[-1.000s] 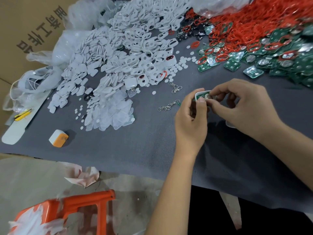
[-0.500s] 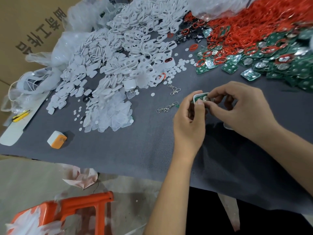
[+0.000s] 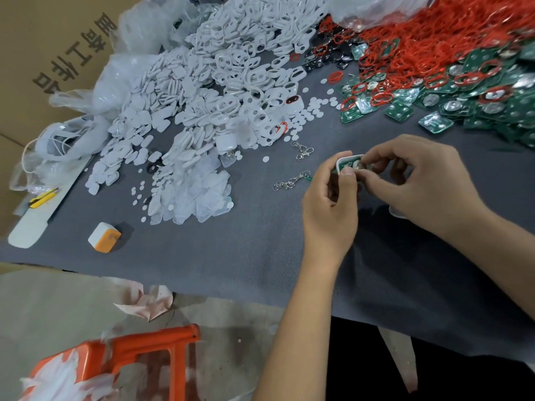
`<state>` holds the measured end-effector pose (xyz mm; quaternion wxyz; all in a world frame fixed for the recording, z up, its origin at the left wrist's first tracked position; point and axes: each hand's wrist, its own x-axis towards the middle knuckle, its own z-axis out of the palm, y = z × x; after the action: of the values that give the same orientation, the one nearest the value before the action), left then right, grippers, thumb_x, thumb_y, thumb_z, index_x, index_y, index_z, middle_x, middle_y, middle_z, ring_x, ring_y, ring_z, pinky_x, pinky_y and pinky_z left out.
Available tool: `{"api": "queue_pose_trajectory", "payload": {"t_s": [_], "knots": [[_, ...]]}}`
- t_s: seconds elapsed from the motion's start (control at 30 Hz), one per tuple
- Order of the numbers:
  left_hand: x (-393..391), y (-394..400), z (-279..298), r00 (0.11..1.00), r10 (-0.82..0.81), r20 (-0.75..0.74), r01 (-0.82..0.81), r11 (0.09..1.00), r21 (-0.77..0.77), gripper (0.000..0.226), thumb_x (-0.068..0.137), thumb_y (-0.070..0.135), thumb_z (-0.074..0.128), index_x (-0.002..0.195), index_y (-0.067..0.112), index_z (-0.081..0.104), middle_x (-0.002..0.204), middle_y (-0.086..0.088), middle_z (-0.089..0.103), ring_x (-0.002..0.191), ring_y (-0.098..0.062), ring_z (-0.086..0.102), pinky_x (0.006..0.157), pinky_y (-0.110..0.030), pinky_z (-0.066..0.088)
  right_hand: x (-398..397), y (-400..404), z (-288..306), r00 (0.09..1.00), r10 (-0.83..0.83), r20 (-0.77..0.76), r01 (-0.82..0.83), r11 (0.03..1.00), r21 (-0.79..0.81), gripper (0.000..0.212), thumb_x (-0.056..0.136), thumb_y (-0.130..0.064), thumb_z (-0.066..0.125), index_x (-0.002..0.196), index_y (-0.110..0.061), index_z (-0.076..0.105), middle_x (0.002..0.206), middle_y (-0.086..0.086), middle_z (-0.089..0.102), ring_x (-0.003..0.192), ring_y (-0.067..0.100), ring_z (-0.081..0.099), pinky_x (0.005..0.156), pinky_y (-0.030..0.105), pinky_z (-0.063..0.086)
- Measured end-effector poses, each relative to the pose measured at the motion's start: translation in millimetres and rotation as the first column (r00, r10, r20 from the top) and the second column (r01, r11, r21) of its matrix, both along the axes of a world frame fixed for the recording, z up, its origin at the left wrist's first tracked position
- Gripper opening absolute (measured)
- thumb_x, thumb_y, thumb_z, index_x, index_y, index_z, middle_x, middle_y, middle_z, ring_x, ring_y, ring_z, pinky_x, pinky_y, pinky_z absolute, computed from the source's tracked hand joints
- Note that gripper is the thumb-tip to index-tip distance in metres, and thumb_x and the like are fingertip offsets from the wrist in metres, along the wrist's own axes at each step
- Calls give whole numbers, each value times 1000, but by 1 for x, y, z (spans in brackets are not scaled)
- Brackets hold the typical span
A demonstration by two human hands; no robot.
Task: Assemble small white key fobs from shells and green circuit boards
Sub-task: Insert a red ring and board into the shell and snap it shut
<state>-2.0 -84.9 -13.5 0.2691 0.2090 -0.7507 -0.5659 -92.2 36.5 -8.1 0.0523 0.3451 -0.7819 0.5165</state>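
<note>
Where the grey felt-covered desk [image 3: 231, 256] ended at its near edge, concrete floor [image 3: 58, 308] and an orange plastic stool [image 3: 150, 351] showed below. White shells [image 3: 225, 91] heaped toward the far left; red rings [image 3: 434, 39] and green circuit boards [image 3: 506, 111] filled the far right corner. Near middle of the desk lay bare. Left hand [image 3: 330, 209] gripped a white shell with green board [image 3: 348, 163] above the desk's right-centre, open face up, long axis indistinct. Right hand [image 3: 419, 180] pinched at its top, fingertips curled.
</note>
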Motion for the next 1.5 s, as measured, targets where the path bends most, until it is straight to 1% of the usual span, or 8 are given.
{"api": "queue_pose_trajectory", "payload": {"t_s": [0.47,0.6,0.73,0.87,1.03,1.23,1.43,1.5], "knots": [[1,2,2,1000,-11,-2,11,999,38,32,104,28,50,130,16,66,121,0,72,112,-16,69,97,-43,58,-1,0,-2,1000,-23,9,23,1000,-18,12,83,-34,77,94,-30,74,84,-16,65,69,10,59,63,39,52],[0,2,1,1000,-22,-3,22,999,23,32,103,30,51,129,17,65,122,-2,72,117,-21,68,101,-53,54,-2,0,-2,999,-30,12,30,999,-19,13,83,-36,76,94,-30,74,84,-14,66,69,10,59,65,40,53],[0,1,-1,999,-35,-5,35,999,6,32,104,30,50,130,17,65,123,2,71,118,-19,67,102,-53,53,-2,0,-1,999,-29,18,29,999,-20,14,82,-36,76,94,-29,75,84,-13,66,69,11,59,65,42,54],[-2,1,0,999,-41,0,41,999,5,33,106,33,49,130,19,66,126,13,69,121,-8,64,105,-43,53,-2,0,-1,999,-25,22,25,999,-21,15,82,-38,75,95,-30,74,85,-13,66,69,12,60,66,43,54],[-2,2,2,995,-93,-29,95,993,67,38,108,33,40,134,21,63,132,6,68,122,-7,63,105,-32,52,-2,-1,-2,999,-43,25,43,999,-25,14,82,-39,75,95,-33,72,84,-14,66,69,9,59,66,41,54],[-4,-2,0,993,-114,-41,112,993,-38,42,112,28,34,141,12,59,133,10,62,128,-2,56,105,-15,43,-2,-2,-1,997,-67,36,68,997,-44,24,80,-50,68,96,-32,72,85,-14,67,69,9,59,66,39,54],[-5,-4,1,994,-100,-38,94,986,-134,41,113,25,34,143,11,58,124,24,58,128,-6,53,109,-24,43,-1,-4,-1,996,-78,35,80,996,-45,22,82,-48,70,96,-31,72,85,-12,67,69,10,59,66,42,55],[-3,-3,3,994,-109,-27,106,989,-100,40,113,27,36,146,15,56,125,14,60,125,-11,57,103,-33,52,-1,-4,-1,996,-78,33,79,996,-42,22,82,-48,70,97,-32,71,86,-13,67,69,11,59,66,43,55]]}}
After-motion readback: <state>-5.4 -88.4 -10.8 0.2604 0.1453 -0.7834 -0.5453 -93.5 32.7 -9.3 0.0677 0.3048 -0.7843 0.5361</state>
